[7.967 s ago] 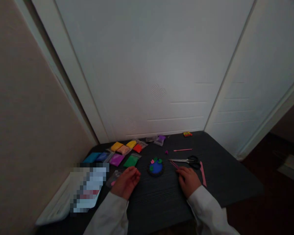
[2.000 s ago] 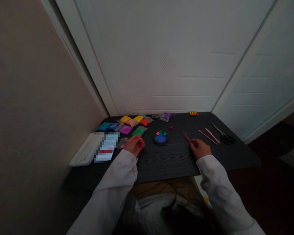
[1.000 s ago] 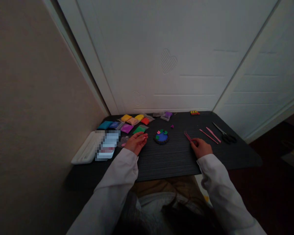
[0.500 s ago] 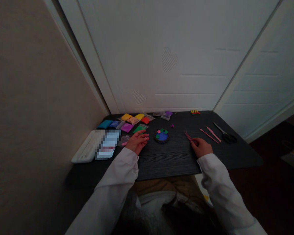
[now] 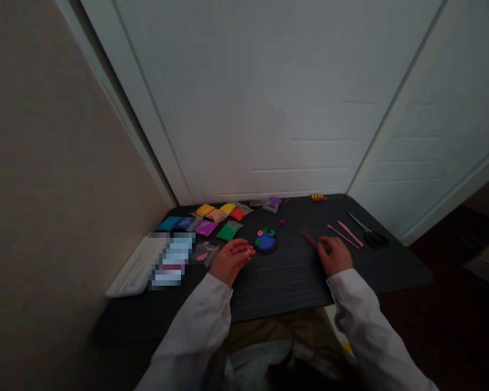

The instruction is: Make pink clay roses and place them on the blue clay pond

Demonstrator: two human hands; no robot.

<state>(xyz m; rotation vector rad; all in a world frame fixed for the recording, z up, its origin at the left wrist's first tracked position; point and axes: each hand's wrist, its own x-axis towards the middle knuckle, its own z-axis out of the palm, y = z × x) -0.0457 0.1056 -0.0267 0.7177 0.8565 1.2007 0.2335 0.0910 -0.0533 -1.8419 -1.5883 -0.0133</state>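
On a dark table (image 5: 277, 288) before me, left to right: a white tray (image 5: 134, 266); bright packets (image 5: 206, 228); the person's left hand (image 5: 231, 260), loosely curled, whether around anything I can't tell; a round blue model (image 5: 265, 241) with green pieces and a pink flower, between the hands; pink tweezers (image 5: 309, 238), their near end meeting the right hand (image 5: 334, 256), grip unclear; two slim pink tools (image 5: 351, 234); scissors (image 5: 375, 238).

Desk (image 5: 285, 282): matt, fine wood-like grain. Scissors (image 5: 367, 232): metal blades, handles look plastic. Tweezers (image 5: 309, 238): metal or plastic, can't tell. Pink tools (image 5: 351, 233): plastic-looking, smooth. Small bags (image 5: 206, 227): thin clear plastic, glossy. Blue disc (image 5: 265, 241): clay-like, smooth centre, rough rim. Sleeves (image 5: 199, 315): soft cloth, creased. White panel (image 5: 236, 81): smooth, low sheen.
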